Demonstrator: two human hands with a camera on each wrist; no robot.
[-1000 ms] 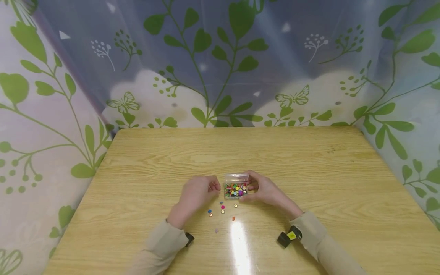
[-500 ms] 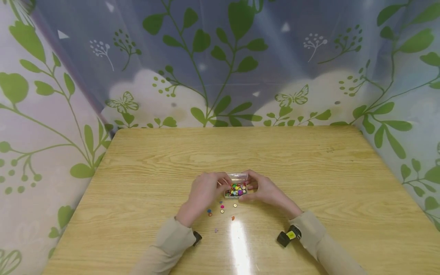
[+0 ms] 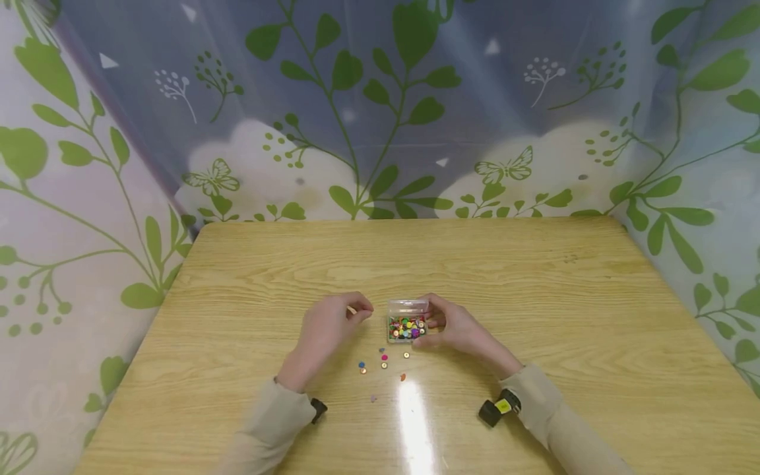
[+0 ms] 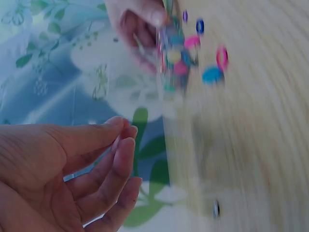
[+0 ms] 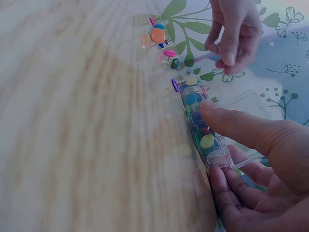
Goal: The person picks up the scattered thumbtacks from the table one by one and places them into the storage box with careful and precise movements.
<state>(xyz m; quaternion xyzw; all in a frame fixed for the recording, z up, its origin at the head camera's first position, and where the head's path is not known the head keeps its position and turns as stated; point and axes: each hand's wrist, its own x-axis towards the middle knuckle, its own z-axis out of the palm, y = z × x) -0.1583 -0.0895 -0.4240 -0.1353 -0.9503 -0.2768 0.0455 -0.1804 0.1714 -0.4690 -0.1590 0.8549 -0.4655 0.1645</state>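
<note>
A small clear plastic box [image 3: 399, 342] of colourful thumbtacks stands mid-table with its hinged lid [image 3: 408, 306] raised. My right hand [image 3: 457, 330] grips the box's right end, thumb at the front rim and fingers behind. Left of the box, above the table, is my left hand [image 3: 329, 323], apart from it. Its thumb and index fingertips meet in the left wrist view; whether a tack is between them cannot be made out. Loose on the table before the box lie several tacks, among them a magenta tack [image 3: 384, 357], a blue tack [image 3: 361, 364] and an orange tack [image 3: 403, 377].
The wooden table [image 3: 505, 264] reaches back to a leaf-patterned curtain [image 3: 380, 132]. A pale purple tack [image 3: 373, 398] lies nearest me. One more small metallic piece [image 4: 216, 210] shows on the table in the left wrist view. Each wrist wears a black device [image 3: 490, 413].
My left hand moved right to the open box, fingers over its left side, then drew back left. A pale-topped tack now shows at the box's left. The right hand kept its grip.
</note>
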